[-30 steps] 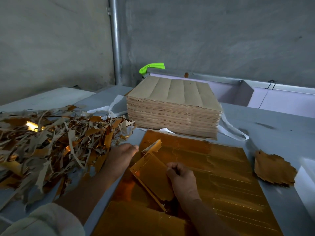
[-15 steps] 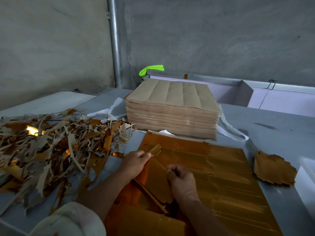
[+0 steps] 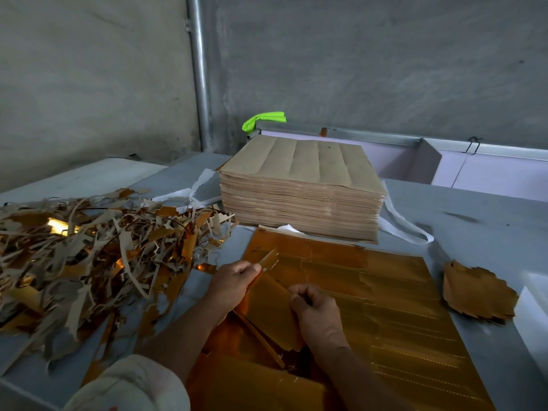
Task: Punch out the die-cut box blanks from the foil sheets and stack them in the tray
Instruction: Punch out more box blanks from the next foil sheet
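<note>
Left hand (image 3: 234, 281) and right hand (image 3: 318, 312) pinch one gold blank (image 3: 268, 307) mid-punch-out; next, probably tear it off the sheet (image 3: 394, 295).

I am watching the grey table (image 3: 474, 232) bearing a scrap heap (image 3: 89, 256), sheet stack (image 3: 302, 188), foil sheet (image 3: 385, 292) and jagged offcuts (image 3: 477, 292).

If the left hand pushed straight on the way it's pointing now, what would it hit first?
Probably the stack of brown sheets. The left hand, pinching the box blank that the right hand also holds, points forward-right over the gold foil sheet toward the stack's near face; depth is unclear.
</note>
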Action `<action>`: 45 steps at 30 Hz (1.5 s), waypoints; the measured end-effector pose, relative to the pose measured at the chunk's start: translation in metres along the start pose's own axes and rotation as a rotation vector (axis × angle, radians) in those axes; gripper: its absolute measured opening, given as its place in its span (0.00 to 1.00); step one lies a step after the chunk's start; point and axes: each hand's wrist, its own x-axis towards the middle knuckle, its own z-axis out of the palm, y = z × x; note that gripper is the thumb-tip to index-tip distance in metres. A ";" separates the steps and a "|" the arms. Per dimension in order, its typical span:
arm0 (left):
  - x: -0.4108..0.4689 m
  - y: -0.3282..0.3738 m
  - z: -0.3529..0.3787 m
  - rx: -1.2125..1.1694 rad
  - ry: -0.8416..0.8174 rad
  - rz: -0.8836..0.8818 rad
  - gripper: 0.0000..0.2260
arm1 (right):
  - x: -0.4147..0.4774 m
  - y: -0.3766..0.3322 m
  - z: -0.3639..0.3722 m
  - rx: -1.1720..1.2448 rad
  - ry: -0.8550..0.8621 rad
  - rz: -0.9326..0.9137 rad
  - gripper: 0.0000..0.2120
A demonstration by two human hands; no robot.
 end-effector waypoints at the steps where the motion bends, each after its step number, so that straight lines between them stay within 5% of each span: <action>1: 0.000 0.000 0.001 -0.002 -0.001 -0.001 0.11 | 0.000 0.000 0.000 -0.002 -0.001 0.001 0.07; 45: 0.001 0.007 -0.004 -0.087 0.005 -0.061 0.13 | -0.002 -0.006 -0.003 0.088 0.023 0.035 0.09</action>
